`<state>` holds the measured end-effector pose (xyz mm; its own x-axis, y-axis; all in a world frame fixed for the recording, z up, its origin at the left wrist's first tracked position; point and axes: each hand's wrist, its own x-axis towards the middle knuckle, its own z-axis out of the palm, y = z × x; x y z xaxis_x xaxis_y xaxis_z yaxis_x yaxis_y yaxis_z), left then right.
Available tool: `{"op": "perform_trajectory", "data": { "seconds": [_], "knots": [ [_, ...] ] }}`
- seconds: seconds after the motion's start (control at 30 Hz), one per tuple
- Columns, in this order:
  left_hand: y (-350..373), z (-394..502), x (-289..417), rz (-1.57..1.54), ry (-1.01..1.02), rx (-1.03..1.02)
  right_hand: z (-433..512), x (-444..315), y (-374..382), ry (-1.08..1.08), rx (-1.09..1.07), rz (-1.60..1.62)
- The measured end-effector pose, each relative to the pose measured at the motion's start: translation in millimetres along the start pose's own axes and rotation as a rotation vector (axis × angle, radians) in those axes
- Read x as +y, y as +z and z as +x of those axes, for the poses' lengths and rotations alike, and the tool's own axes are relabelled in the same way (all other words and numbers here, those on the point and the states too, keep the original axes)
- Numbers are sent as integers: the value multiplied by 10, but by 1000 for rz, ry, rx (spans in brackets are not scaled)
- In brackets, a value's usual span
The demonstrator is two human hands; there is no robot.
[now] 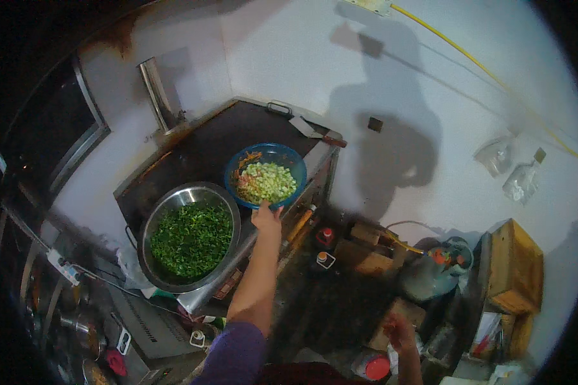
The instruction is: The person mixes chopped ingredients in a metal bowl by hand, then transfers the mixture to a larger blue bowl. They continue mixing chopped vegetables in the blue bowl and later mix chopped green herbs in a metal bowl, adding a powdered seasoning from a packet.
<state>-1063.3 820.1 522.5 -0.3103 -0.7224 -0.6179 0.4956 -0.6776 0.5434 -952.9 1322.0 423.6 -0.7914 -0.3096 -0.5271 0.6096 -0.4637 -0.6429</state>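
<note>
My left hand [266,217] grips the near rim of a blue plastic basin [299,186], the thumb over the edge. Inside lie pale green diced vegetables [269,182], with shredded orange pieces [250,159] along the far left side. The basin rests at the right edge of a dark flat stove top [188,159]. Just left of it, a large stainless steel bowl [237,226] holds finely chopped greens [192,240]. Low on the right, my right hand [399,329] hangs in dim light above a red-lidded jar [376,368]; its fingers are blurred.
A cleaver [306,127] with a wooden handle lies at the stove's far right corner. Dark bottles [325,260] and a cardboard box [366,250] stand on the floor. Farther right are a gas cylinder [426,276] and a wooden box [515,264]. A power strip [62,267] hangs left.
</note>
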Motion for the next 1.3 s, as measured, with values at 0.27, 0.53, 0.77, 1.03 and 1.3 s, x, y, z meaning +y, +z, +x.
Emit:
{"op": "perform_trajectory", "data": {
  "seconds": [0.27, 0.53, 0.77, 1.03, 1.3],
  "knots": [
    [-1052, -577, -435, 235, -149, -646, -558, -284, 629, -347, 67, -271],
    [-1948, -884, -494, 532, -377, -941, -1451, 192, 924, -481, 155, -278],
    [-1367, -391, -65, 609, -740, -1179, -1224, 471, 2017, -708, 601, -209],
    [-153, -39, -97, 1099, -951, -1379, -1066, 607, 2654, -964, 855, 7],
    [-117, 171, -718, 1137, -1045, -1484, -1014, 1066, 2623, -947, 994, 57]
  ]
}}
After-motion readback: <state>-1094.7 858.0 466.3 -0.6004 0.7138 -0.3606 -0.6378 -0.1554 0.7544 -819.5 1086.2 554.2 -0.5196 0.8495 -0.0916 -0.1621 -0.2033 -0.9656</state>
